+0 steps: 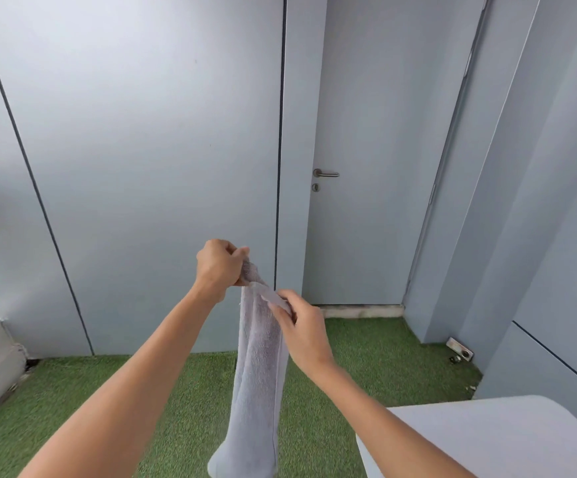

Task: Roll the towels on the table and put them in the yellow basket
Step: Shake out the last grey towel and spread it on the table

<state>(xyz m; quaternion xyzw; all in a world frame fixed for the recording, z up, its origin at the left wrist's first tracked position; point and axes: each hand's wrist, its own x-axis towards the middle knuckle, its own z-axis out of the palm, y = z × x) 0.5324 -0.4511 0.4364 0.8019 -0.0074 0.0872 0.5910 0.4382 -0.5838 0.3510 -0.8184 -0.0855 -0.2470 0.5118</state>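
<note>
The left hand point(219, 265) is raised in front of the chest with its fingers curled tight round the top of a pale grey towel point(259, 381), so the left grip is closed on the cloth at its highest point. The right hand point(302, 327) sits a little lower and to the right, pinching an edge of the same towel between thumb and fingers — a narrow, closed grip on the hem just below the bunched top. Between the two hands a short run of hem is drawn taut and slanted.

Held this way, the towel hangs free in a long narrow fold, its lower end dropping out of the bottom of the view above the green turf floor point(73, 408). This looks like a way of letting the weight of the cloth pull it straight while the hands find the corners, so that it can be spread flat before rolling; that is a judgement, not something shown.

The towel lies wholly below and between the hands, clear of the bench point(487, 443), whose pale corner shows at lower right, well apart from the cloth. The yellow basket is not in view, nor any other towel — so rolling has apparently not begun on this one
</note>
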